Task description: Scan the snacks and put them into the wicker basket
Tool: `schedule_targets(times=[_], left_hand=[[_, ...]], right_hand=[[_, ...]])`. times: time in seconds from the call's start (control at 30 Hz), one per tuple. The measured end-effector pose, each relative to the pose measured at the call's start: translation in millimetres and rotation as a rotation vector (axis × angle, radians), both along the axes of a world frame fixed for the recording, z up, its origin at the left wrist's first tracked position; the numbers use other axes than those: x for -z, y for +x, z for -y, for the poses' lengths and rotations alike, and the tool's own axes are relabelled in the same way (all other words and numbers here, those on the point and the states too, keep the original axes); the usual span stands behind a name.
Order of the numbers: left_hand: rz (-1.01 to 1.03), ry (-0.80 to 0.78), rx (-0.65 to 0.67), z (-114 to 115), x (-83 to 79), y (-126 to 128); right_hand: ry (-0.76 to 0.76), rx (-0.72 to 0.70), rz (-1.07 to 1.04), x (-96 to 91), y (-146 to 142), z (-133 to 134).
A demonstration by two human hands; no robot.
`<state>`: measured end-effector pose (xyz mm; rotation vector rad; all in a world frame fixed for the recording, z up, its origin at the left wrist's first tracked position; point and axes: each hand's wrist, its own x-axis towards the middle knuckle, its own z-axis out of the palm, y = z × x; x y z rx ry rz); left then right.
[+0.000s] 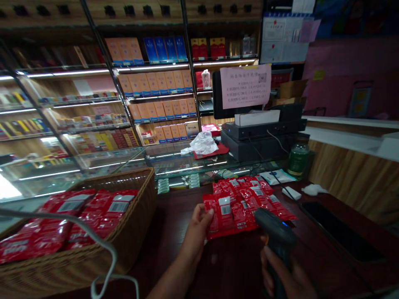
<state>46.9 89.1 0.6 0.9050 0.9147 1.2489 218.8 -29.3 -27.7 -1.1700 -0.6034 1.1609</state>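
Observation:
My left hand (199,226) pinches the left edge of a red snack packet (220,222), thumb on top, with the packet's white barcode label facing up. Around the handle of a black barcode scanner (277,232) my right hand (282,265) is wrapped, and a small blue light glows on the scanner's top. The scanner's head points toward the packets from the right. Several more red packets (254,199) lie in a pile on the dark counter, just behind and beside the held one.
A wicker basket (146,203) with red packets stands at left, a pale cable (109,249) crossing before it. Behind are a monitor (218,99) with a pink notice and a cash drawer (243,147). At right are a green-filled jar (298,160) and a black phone-like slab (339,230).

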Motion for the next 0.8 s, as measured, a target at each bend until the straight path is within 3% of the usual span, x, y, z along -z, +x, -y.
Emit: schedule_targets(times=[0.17, 0.27, 0.37, 0.57, 0.7, 0.8], left_hand=[[-0.123, 0.069, 0.179, 57, -11.5, -30], [-0.217, 0.130, 0.202, 76, -18.6, -43], [-0.260, 0.162, 0.207, 84, -19.8, -54], [-0.304, 0.135, 0.419, 92, -8.2, -75], [-0.503, 0.101, 0.386, 97, 0.7, -83], [-0.469, 0.027, 0.369, 95, 6.1, -85]], right_hand=[[0.108, -0.001, 0.093, -23.2, -15, -15], [0.131, -0.029, 0.093, -32.9, -30, -20], [0.151, -0.053, 0.064, -34.7, -43, -21], [0.150, -0.059, -0.002, -37.3, -54, -16], [0.183, -0.057, -0.049, -42.6, -55, -12], [0.190, -0.067, -0.094, -44.3, -53, -11]])
